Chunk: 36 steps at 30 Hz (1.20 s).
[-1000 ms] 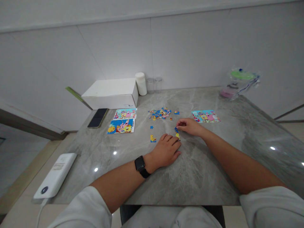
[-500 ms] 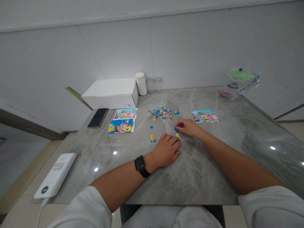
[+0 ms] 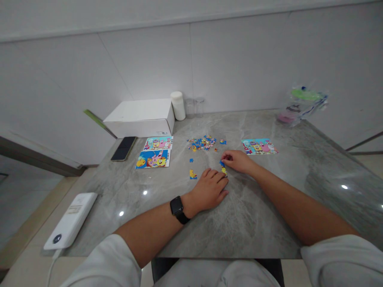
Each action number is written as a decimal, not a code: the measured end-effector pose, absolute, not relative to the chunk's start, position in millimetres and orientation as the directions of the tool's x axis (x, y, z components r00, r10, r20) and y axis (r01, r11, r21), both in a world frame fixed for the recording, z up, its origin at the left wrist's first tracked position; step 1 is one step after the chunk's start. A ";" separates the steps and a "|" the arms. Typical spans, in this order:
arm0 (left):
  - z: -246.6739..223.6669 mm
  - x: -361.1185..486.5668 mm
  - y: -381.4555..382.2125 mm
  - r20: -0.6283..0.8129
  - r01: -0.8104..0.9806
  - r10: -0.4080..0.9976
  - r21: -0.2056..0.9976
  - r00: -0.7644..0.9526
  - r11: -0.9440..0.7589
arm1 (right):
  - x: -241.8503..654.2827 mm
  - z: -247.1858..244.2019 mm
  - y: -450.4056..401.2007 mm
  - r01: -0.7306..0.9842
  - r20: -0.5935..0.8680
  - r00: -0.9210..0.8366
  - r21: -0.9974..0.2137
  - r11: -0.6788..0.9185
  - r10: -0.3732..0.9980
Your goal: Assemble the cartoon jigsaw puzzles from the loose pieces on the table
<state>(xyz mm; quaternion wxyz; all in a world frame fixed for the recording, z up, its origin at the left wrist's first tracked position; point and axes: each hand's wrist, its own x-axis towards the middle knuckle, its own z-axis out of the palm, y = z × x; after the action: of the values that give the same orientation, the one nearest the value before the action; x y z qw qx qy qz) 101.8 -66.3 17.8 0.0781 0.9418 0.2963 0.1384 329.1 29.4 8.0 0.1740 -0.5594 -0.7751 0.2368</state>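
Note:
My right hand (image 3: 237, 160) pinches a blue jigsaw puzzle piece (image 3: 222, 163) between thumb and fingertips, close above the tabletop. Just below it lies a yellow puzzle section (image 3: 224, 170), partly covered by the fingers of my left hand (image 3: 210, 187). That hand rests flat on the table with its fingers spread. Left of it are a joined yellow and blue corner section (image 3: 193, 174) and a single blue piece (image 3: 191, 160). A heap of loose puzzle pieces (image 3: 203, 142) lies farther back, with a small section (image 3: 223, 142) beside it.
Cartoon picture cards lie at the left (image 3: 153, 159) and right (image 3: 259, 146). Behind stand a white box (image 3: 139, 117), a white bottle (image 3: 178, 106) and two clear glasses (image 3: 199, 107). A phone (image 3: 123, 148), a power bank (image 3: 71, 220) and a plastic bag (image 3: 302, 107) sit near the edges.

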 end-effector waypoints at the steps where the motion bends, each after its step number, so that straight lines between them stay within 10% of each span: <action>1: 18.3 101.8 -66.3 0.213 0.537 0.580 0.230 0.786 -0.812 | 329.3 8.4 29.4 0.784 0.007 -0.312 -0.563 0.261 0.950; 36: 64.7 74.7 -23.6 0.405 0.602 0.723 0.401 0.560 -0.691 | 337.6 -10.3 34.4 0.770 0.314 -0.328 -0.456 0.445 0.891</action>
<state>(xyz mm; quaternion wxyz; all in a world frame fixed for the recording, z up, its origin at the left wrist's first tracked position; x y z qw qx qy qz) 74.7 -23.6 64.7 0.1087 0.8765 0.3779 0.2778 337.6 34.4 -10.3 0.2664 -0.5146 -0.8072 0.1129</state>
